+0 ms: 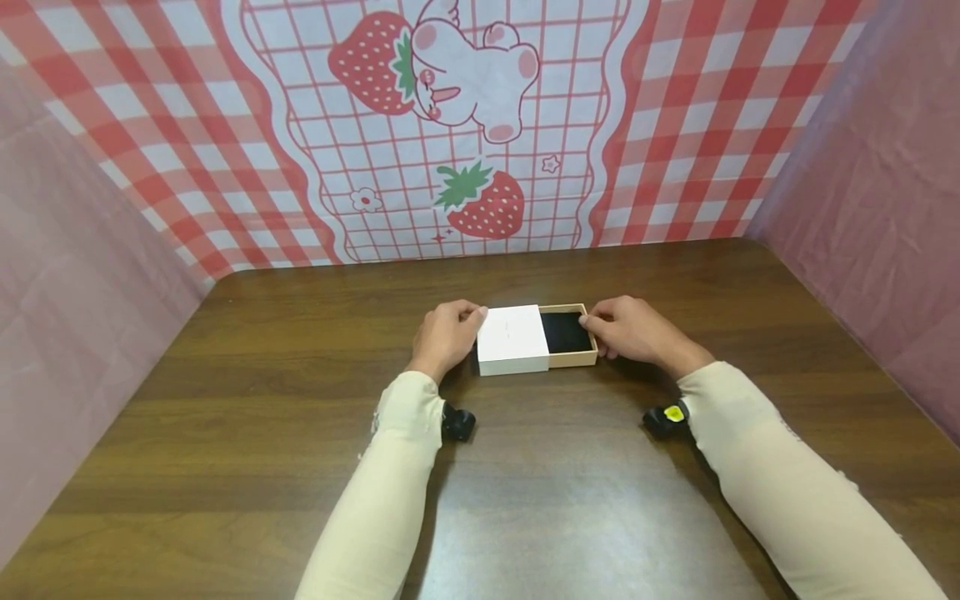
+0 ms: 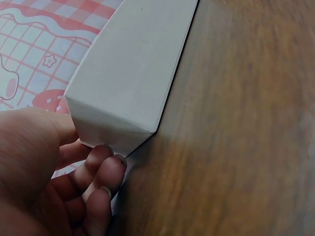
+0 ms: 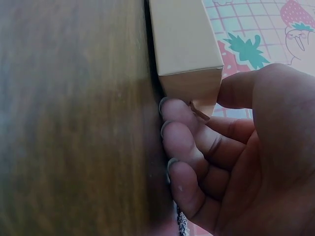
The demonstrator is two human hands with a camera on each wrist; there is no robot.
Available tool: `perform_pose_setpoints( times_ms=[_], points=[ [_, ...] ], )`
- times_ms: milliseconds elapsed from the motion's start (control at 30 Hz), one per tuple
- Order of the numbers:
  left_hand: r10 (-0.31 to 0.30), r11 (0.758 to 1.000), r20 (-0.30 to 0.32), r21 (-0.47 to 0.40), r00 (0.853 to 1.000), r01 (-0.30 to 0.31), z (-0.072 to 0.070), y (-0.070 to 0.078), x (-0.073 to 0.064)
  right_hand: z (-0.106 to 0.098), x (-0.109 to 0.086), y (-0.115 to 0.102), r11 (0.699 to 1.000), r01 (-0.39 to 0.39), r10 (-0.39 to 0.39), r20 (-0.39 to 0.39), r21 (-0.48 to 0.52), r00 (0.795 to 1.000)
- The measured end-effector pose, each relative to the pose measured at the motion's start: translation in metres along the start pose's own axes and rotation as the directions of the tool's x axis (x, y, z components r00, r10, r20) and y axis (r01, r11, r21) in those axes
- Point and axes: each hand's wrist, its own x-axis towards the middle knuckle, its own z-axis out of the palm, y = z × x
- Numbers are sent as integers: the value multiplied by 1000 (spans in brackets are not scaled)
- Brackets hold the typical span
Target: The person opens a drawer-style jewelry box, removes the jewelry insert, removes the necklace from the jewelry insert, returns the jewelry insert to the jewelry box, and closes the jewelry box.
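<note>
A white box sleeve (image 1: 512, 333) lies flat on the table with a tan inner drawer (image 1: 573, 360) slid partway out of its right side. Black padding (image 1: 566, 332) fills the exposed part of the drawer. My left hand (image 1: 447, 335) holds the sleeve's left end, thumb at the top edge and fingers curled by the end wall. At the drawer's outer end, my right hand (image 1: 633, 332) grips the wall, its thumb over the rim. A small brown tab (image 3: 199, 112) shows there beside the fingers in the right wrist view.
The brown wooden table (image 1: 300, 417) spreads around the box. Behind it hangs a red-and-white checked cloth (image 1: 690, 125) printed with strawberries, and pink cloth (image 1: 877, 192) flanks the right side. Black wrist cameras (image 1: 459, 423) sit at both sleeve cuffs.
</note>
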Motion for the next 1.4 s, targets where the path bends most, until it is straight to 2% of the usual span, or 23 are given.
perform_pose_setpoints(
  times_ms=[367, 1400],
  points=[
    [2, 1000, -4, -3, 1000, -2, 1, 1, 0, -1, 0, -1, 1000, -13, 13, 10, -2, 1000],
    [-9, 1000, -5, -16, 1000, 9, 0, 1, -1, 2, 0, -2, 1000, 13, -13, 14, 6, 1000]
  ],
)
